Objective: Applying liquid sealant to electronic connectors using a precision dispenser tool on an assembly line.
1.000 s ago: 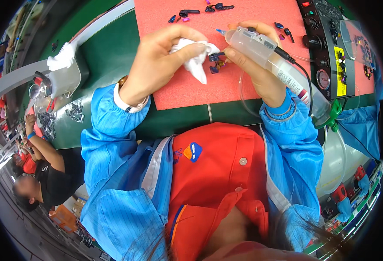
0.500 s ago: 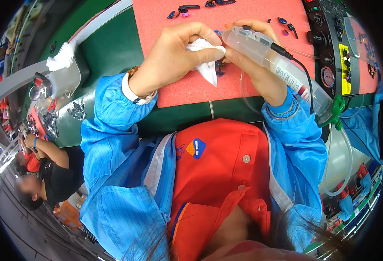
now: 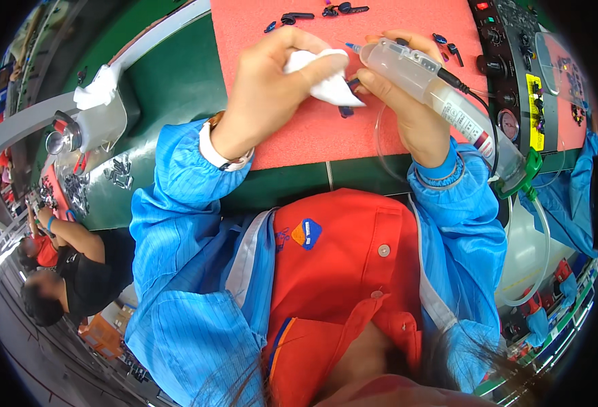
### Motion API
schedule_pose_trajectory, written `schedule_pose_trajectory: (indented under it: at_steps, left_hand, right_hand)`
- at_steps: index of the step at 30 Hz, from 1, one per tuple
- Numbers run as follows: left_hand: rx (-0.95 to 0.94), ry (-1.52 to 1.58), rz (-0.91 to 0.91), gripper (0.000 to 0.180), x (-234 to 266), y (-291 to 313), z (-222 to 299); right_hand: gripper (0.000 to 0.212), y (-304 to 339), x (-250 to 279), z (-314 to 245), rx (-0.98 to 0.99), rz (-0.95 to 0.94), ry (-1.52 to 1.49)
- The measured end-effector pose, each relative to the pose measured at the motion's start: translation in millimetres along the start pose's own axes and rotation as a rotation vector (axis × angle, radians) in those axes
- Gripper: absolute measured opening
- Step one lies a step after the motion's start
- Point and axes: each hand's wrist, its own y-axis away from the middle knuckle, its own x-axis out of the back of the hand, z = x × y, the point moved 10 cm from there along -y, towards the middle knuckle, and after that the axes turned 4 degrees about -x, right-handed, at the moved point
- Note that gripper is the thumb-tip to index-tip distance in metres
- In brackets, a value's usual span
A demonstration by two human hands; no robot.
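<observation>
A crumpled white wipe [image 3: 323, 76] is pinched between the thumb and fingers of my left hand [image 3: 268, 95], over the pink mat [image 3: 292, 146]. My right hand [image 3: 411, 105] is closed around a translucent dispensing syringe [image 3: 438, 91], which slants from upper left to lower right. Its thin needle with a blue hub [image 3: 354, 48] points left, apart from the wipe. A green cap with a clear hose [image 3: 531, 169] closes the syringe's lower end. Below the wipe a small dark part [image 3: 346, 111] shows; another dark bit by my right thumb is partly hidden.
Small dark earphone-like parts [image 3: 297, 17] lie along the mat's far side, with more [image 3: 454, 51] right of my right hand. A black control box [image 3: 509, 81] with knobs and a gauge stands at the right. Left are a clear container [image 3: 102, 122], metal pieces [image 3: 119, 173] and a co-worker [image 3: 85, 258].
The wipe has come away from the needle tip, which now shows bare. My left hand has shifted slightly, and the syringe has tilted a little with its tip lower.
</observation>
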Motion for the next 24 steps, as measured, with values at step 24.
schedule_pose_trajectory:
  at_steps: [24]
  left_hand:
    - [0.076, -0.196, -0.052, 0.015, 32.6, 32.8, 1.9]
  right_hand:
    - [0.047, -3.2, 10.2, -5.9, 0.071, 0.060, 0.086]
